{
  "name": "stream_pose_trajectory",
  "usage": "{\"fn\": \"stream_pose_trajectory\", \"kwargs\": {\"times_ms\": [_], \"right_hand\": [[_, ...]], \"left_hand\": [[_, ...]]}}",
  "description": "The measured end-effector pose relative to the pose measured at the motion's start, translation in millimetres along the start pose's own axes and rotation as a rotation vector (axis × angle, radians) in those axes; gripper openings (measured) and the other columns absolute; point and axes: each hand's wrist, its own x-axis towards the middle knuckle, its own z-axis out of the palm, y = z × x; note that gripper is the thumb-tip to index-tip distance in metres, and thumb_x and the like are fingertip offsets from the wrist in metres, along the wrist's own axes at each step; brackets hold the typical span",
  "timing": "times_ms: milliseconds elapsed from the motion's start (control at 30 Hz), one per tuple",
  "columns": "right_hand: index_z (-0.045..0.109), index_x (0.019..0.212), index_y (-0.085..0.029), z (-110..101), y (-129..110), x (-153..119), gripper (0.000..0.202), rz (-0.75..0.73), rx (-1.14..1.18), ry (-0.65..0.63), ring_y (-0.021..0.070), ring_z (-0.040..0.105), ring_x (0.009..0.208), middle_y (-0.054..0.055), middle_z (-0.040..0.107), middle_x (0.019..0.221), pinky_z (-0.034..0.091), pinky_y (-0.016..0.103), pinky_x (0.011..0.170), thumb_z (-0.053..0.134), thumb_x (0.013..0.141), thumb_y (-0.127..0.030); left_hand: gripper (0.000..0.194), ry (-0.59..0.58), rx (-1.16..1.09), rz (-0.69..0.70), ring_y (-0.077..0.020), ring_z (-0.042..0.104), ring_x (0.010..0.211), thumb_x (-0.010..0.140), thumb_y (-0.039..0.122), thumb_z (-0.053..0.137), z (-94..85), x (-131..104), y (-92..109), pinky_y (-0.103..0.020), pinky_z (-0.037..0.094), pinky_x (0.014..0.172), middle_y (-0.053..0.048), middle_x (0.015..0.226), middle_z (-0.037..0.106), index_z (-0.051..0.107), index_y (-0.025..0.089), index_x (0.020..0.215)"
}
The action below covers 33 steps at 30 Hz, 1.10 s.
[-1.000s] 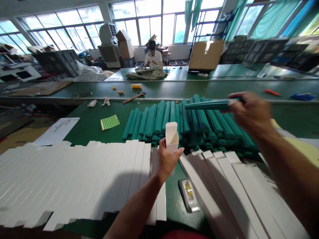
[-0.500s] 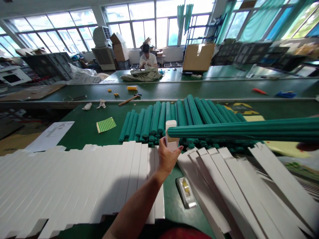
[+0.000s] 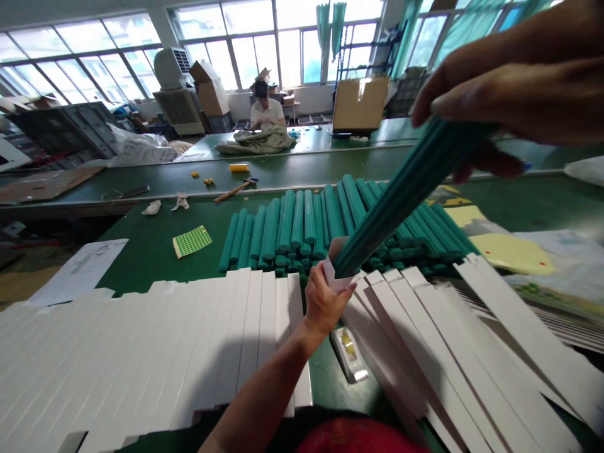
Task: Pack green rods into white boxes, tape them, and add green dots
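My left hand (image 3: 325,301) is closed around the open top end of a white box (image 3: 333,277). The lower tip of a ribbed green bundle (image 3: 396,195) sits at that opening, between the raised flaps. Its upper end is held by my right hand (image 3: 500,107), raised at the upper right, with the fingers around it. Behind the hands lies a pile of similar green bundles (image 3: 283,226). White boxes (image 3: 189,340) lie side by side on the left, and more white boxes (image 3: 425,340) are fanned out on the right.
Between the box groups is a tape dispenser (image 3: 349,355). A green sticker sheet (image 3: 192,241), a paper sheet (image 3: 80,267) and a hammer (image 3: 233,190) lie farther off. A person (image 3: 267,113) sits across the tables behind some cloth. Yellow pieces (image 3: 512,253) lie at right.
My right hand has come into fuller view and risen, tilting the green bundle from nearly level to steep. The bundle's tip is now at the box opening. The camera view has shifted slightly.
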Motion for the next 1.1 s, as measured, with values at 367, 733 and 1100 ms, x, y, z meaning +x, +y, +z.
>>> {"fn": "stream_pose_trajectory", "kwargs": {"times_ms": [367,733,1100], "right_hand": [[0.051,0.129,-0.001,147.8,68.4,-42.1,0.064,-0.455,-0.865,-0.231,0.0236,0.067,0.063,0.008,0.066,0.065,0.047,0.031,0.062,0.059,0.085,-0.046],[0.068,0.098,-0.017,192.7,184.5,-70.5,0.051,0.063,0.46,-0.049,0.0223,0.065,0.096,0.009,0.071,0.101,0.052,0.034,0.083,0.045,0.087,-0.061],[0.065,0.094,-0.018,233.7,189.7,-69.8,0.03,0.035,0.716,0.179,0.0226,0.063,0.102,0.007,0.07,0.104,0.049,0.034,0.091,0.053,0.083,-0.043]], "left_hand": [[0.09,0.156,0.096,0.238,-0.0368,0.06,0.117,0.074,0.057,0.071,-6.0,-5.7,-24.5,-0.046,0.055,0.088,-0.026,0.13,0.055,0.031,0.013,0.142],[0.08,0.028,0.052,0.242,-0.0275,0.06,0.105,0.082,0.041,0.068,-22.9,5.2,-22.6,-0.04,0.057,0.082,-0.019,0.12,0.054,0.025,0.016,0.145],[0.042,-0.095,-0.334,0.118,-0.026,0.048,0.12,0.098,0.044,0.032,-53.3,24.0,-0.8,-0.044,0.044,0.099,-0.014,0.121,0.049,0.054,0.019,0.124]]}}
